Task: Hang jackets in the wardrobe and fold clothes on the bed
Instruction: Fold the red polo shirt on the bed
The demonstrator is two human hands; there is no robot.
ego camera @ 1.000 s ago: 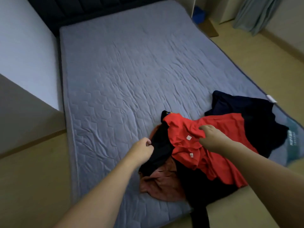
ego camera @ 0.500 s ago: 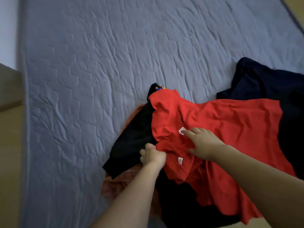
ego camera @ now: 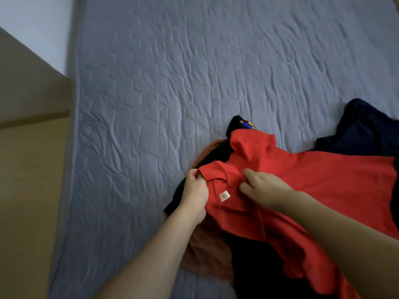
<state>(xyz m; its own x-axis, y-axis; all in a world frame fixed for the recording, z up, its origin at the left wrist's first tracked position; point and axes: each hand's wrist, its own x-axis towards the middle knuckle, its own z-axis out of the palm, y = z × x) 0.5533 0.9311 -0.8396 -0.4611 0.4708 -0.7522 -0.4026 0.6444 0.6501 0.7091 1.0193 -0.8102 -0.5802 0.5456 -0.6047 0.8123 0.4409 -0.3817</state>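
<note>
A red shirt (ego camera: 313, 180) with a small white label lies on top of a pile of clothes near the foot of the grey quilted bed (ego camera: 172, 83). My left hand (ego camera: 195, 194) grips the shirt's left edge by the collar. My right hand (ego camera: 264, 188) pinches the red cloth just right of the collar. Under the shirt lie a black garment (ego camera: 254, 268), a rust-brown one (ego camera: 207, 255) and a dark navy one (ego camera: 362, 130).
The bed's left edge runs beside a wooden floor (ego camera: 26, 190) and a low beige wall panel (ego camera: 26, 87). A wide stretch of bare mattress spreads above and left of the pile.
Both hands came together on the red shirt's collar area; my left hand moved from the black garment onto the shirt's edge and lifted it. The camera tilted down and closer.
</note>
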